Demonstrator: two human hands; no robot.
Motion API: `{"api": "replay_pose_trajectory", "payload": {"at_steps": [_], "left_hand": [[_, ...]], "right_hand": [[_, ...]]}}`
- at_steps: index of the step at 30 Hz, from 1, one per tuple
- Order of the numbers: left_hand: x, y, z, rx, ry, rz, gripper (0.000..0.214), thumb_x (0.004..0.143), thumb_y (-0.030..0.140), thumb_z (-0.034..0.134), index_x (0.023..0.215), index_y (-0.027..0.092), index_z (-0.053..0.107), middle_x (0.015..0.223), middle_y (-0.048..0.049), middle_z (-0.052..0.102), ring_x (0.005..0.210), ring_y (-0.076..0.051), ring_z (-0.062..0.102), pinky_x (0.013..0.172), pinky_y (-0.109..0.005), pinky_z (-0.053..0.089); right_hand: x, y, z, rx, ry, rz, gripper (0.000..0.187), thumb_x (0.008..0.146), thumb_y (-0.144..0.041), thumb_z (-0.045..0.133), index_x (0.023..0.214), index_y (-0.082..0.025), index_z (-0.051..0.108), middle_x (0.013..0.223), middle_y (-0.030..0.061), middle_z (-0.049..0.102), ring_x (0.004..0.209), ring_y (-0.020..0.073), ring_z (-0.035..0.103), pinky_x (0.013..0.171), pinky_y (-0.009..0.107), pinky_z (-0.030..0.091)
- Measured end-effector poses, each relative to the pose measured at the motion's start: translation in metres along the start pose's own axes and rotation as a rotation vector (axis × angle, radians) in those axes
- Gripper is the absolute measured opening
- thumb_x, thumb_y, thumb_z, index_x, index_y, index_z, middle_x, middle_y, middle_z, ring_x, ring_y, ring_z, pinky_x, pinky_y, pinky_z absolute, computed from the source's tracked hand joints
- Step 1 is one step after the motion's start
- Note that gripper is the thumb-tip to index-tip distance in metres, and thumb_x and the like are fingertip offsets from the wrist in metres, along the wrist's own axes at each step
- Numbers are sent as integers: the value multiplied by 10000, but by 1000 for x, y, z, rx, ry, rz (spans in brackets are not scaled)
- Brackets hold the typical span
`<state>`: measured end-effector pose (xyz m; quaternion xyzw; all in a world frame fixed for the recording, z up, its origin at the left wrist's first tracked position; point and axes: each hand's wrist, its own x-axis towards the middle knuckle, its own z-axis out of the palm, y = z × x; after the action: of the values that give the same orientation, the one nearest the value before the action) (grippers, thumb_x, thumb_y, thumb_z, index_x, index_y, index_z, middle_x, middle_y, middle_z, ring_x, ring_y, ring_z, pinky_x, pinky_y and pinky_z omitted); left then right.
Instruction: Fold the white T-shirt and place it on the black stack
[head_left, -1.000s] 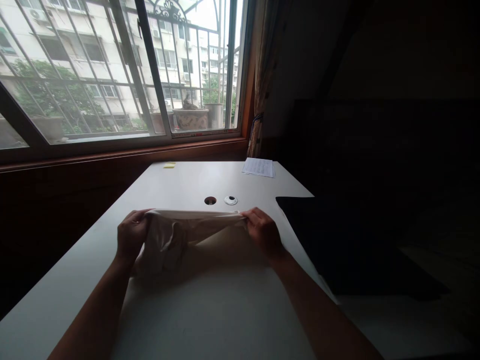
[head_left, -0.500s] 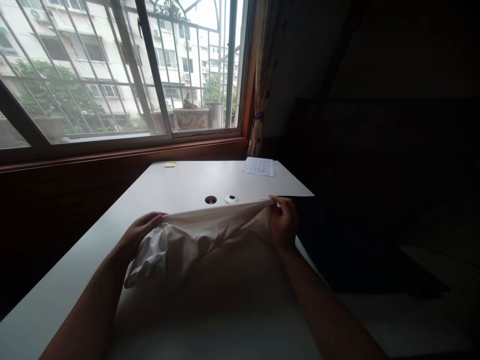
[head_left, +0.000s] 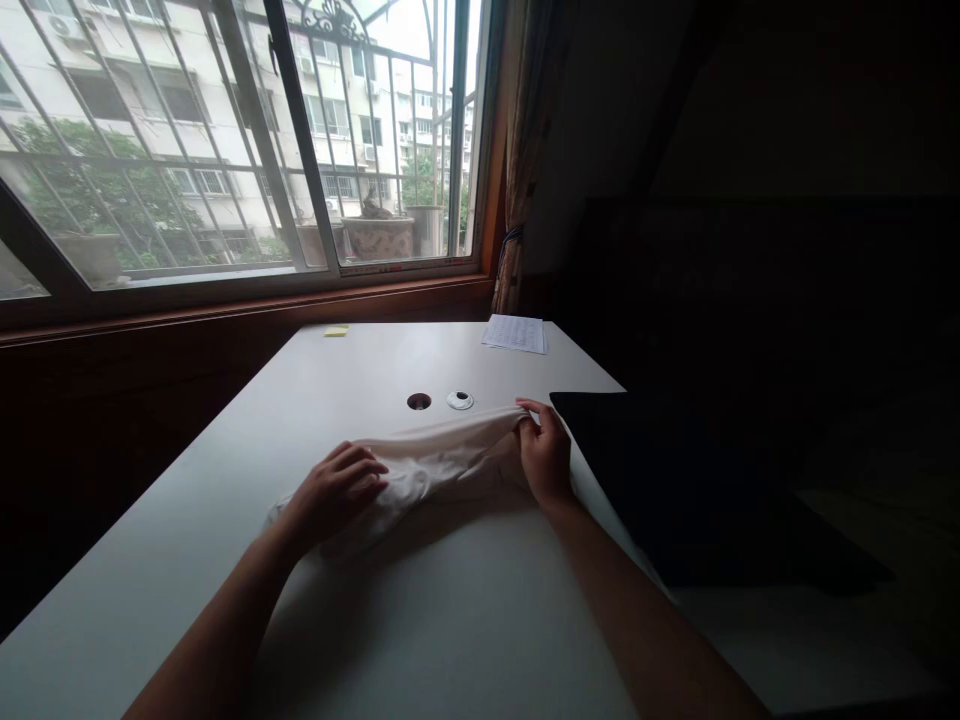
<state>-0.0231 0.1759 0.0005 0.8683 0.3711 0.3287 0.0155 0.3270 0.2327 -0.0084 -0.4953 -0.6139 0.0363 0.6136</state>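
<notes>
Head view: white cloth (head_left: pixel 442 470) over middle of surface (head_left: pixel 187 520), right end near right edge. Right hand (head_left: pixel 546 455): grip clamped on cloth. Left hand (head_left: pixel 334 492): against cloth, cannot tell whether grip closed. Cloth partly spread; creased, not laid flat.

L hand (head_left: pixel 337 490) & R hand (head_left: pixel 546 460) bare, forearms (head_left: pixel 225 610) too, narrowing twd wrists (head_left: pixel 559 508).
</notes>
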Motion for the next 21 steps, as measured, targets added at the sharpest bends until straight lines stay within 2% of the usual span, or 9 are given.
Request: {"api": "replay_pose_trajectory", "payload": {"at_steps": [2, 4, 6, 8, 12, 16, 18, 21], "left_hand": [[4, 17, 6, 13, -146, 51, 153, 943, 370, 654, 1043, 257, 679, 1057, -52, 670, 994, -221, 583, 866, -373, 501], [6, 28, 11, 61, -232, 39, 249, 896, 452, 702, 1062, 270, 665, 1142, -56, 653, 1066, -257, 559, 898, -416, 493], [6, 31, 14, 93, -271, 15, 309, 869, 472, 725, 1092, 273, 648, 1215, -62, 630, 1123, -282, 532, 936, -445, 483], [5, 28, 15, 113, -276, 2, 305, 874, 424, 720, 1119, 265, 634, 1237, -68, 618, 1128, -283, 525, 965, -456, 474], [3, 19, 18, 126, -235, -9, 104, 935, 251, 599, 1028, 238, 643, 1164, -78, 637, 1058, -258, 545, 943, -432, 478], [3, 13, 22, -30, -133, -102, 145, 978, 230, 491, 977, 218, 636, 1051, -83, 661, 982, -240, 578, 868, -384, 486], [2, 12, 22, -176, -41, -246, 163, 984, 303, 494, 958, 216, 629, 963, -61, 666, 890, -222, 597, 796, -347, 490], [2, 11, 16, -453, 131, -560, 251, 967, 444, 532, 896, 218, 613, 808, -1, 628, 723, -175, 572, 643, -272, 458]], "right_hand": [[1, 2, 1, -23, 26, -100, 225, 959, -175, 467, 1061, -210, 665, 1163, 105, 691, 1138, 244, 634, 1028, 471, 511], [0, 5, 3, -47, 26, -146, 234, 967, -164, 456, 1073, -217, 658, 1212, 112, 658, 1183, 240, 609, 1050, 473, 501], [-2, 8, 4, -78, 8, -157, 232, 970, -168, 464, 1095, -224, 652, 1268, 117, 616, 1225, 243, 586, 1050, 466, 508], [-4, 10, 6, -108, -25, -157, 243, 968, -164, 470, 1127, -231, 641, 1329, 121, 567, 1259, 248, 565, 1052, 460, 511], [-10, 13, 10, -156, -109, -193, 331, 940, -106, 458, 1208, -243, 596, 1404, 126, 486, 1317, 264, 518, 1082, 477, 490], [-13, 15, 14, -169, -155, -214, 430, 899, -115, 540, 1307, -248, 512, 1445, 146, 410, 1355, 297, 472, 1072, 503, 500], [-14, 14, 15, -165, -170, -216, 475, 876, -140, 601, 1323, -250, 483, 1453, 155, 378, 1358, 313, 456, 1051, 509, 514], [-16, 10, 14, -156, -181, -233, 457, 850, -173, 669, 1264, -243, 488, 1396, 156, 391, 1304, 314, 480, 1028, 508, 524]]}}
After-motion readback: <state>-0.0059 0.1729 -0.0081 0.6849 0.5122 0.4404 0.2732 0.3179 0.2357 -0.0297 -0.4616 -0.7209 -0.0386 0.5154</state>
